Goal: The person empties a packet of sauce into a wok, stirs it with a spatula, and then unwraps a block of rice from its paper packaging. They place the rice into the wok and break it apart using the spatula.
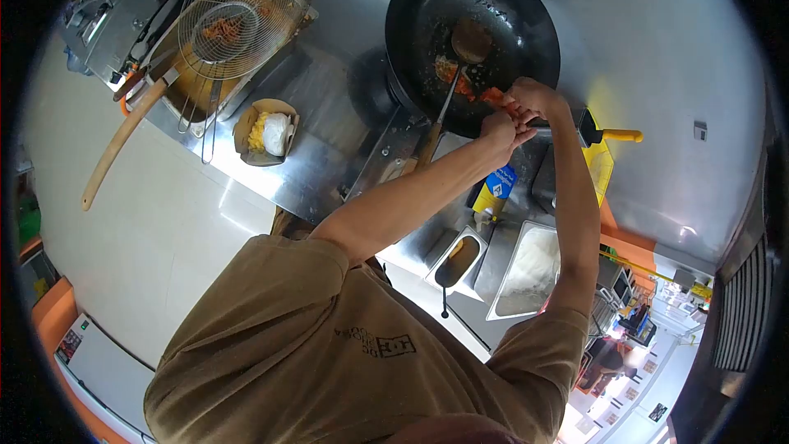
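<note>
My two hands meet over the near right part of a black wok (pixel 419 8). The fingers of my right hand (pixel 536 99) are closed on a piece of red food (pixel 493 97) above the wok's inside. Just below it, my left hand (pixel 501 128) has its fingers bent together against the right one; what they hold is hidden. A ladle (pixel 471 39) rests bowl-down in the wok, its wooden handle (pixel 429 146) leaning over the near rim. Beside the ladle's shaft lie orange-red food bits (pixel 454 74) in the wok.
A wire skimmer (pixel 246 8) lies across a fryer (pixel 193 99) at the left. Nearer stands a cardboard box (pixel 245 133) with yellow food. Below my arms are a blue-yellow carton (pixel 496 189), a narrow metal container (pixel 457 261) and a tray of white powder (pixel 528 267).
</note>
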Available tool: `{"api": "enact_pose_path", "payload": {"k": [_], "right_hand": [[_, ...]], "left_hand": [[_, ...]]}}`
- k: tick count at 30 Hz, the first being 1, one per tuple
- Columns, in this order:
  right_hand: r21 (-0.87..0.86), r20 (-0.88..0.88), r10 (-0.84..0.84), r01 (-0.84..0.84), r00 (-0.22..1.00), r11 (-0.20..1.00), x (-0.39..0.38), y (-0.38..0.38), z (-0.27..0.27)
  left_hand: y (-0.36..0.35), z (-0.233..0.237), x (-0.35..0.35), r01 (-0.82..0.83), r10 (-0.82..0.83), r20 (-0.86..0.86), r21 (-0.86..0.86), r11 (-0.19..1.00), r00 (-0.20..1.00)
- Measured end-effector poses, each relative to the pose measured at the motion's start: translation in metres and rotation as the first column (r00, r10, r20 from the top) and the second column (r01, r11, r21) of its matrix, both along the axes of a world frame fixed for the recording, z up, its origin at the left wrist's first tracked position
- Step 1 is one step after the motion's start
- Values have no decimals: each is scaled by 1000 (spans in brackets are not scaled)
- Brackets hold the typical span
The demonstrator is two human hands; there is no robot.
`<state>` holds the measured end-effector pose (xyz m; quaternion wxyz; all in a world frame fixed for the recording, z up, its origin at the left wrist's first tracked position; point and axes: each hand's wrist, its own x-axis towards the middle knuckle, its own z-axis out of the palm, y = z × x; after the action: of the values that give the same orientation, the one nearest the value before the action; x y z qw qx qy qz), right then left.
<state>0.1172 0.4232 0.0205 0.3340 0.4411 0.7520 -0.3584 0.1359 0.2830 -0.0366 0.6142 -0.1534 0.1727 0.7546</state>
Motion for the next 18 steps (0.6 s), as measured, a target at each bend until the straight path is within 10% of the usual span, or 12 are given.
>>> {"api": "enact_pose_path", "payload": {"k": [9,18], "right_hand": [[242,54,343,-346,938,907,-15,4,-18],[-272,-98,-191,158,977,949,-2,-25,42]], "left_hand": [[-8,11,5,-80,84,102,-40,996,991],[8,-25,-7,-150,115,281,104,983,953]]}}
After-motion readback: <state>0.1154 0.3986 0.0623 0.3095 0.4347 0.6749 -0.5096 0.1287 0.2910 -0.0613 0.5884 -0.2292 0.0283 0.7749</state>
